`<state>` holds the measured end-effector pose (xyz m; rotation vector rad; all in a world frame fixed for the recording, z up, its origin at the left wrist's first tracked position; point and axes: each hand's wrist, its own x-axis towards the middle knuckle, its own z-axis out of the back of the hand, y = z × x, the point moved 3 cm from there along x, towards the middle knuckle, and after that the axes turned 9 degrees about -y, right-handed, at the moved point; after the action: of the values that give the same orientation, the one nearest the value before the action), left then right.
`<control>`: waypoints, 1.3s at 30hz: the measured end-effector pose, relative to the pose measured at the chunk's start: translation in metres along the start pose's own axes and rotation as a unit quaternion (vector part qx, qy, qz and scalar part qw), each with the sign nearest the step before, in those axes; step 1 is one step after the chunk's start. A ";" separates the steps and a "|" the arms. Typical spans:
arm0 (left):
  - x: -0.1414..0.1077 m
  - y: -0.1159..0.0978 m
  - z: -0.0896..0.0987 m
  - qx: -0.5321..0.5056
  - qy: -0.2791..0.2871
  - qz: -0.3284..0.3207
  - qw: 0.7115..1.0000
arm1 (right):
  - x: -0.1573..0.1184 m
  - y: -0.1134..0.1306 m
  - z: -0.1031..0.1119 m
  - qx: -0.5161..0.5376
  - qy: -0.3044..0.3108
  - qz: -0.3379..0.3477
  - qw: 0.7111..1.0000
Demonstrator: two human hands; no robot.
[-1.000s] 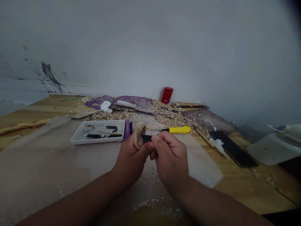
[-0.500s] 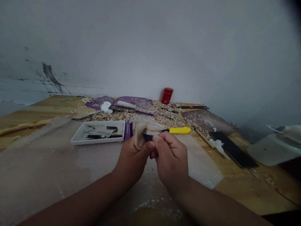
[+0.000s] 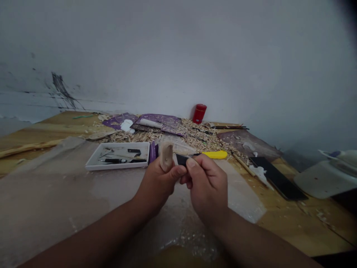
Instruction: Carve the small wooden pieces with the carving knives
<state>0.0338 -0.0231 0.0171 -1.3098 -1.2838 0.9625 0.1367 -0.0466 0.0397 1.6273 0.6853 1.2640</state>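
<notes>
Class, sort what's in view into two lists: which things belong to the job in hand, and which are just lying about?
In the job:
pale piece, in the left hand
small dark tool, in the right hand

Apparently just lying about:
white tray
yellow handle
red canister
dark flat slab
wood shavings

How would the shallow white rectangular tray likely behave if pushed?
The tray would probably resist tipping, being broad and low-walled. The slim black-and-silver tool inside might slide, since it appears loose. The translucent plastic sheet underneath could ruck up, as it looks thin and wrinkled.
</notes>
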 end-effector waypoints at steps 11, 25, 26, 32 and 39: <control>0.003 -0.007 -0.002 -0.021 0.027 -0.056 0.998 | 0.009 -0.009 -0.002 0.065 0.044 -0.082 0.994; 0.002 -0.009 -0.001 0.024 0.039 -0.083 0.995 | 0.008 -0.022 -0.010 0.176 0.117 -0.160 0.964; 0.002 -0.009 -0.001 0.013 0.045 -0.086 0.995 | 0.007 -0.022 -0.011 0.181 0.123 -0.165 0.962; 0.002 -0.007 -0.003 -0.019 0.058 -0.103 0.993 | 0.006 -0.023 -0.010 0.169 0.114 -0.168 0.964; 0.002 -0.003 -0.001 -0.011 0.045 -0.090 0.995 | 0.001 -0.022 -0.013 0.197 0.104 -0.195 0.955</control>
<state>0.0347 -0.0215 0.0204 -1.2177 -1.3202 0.7574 0.1270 -0.0319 0.0208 1.5729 1.3895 1.0559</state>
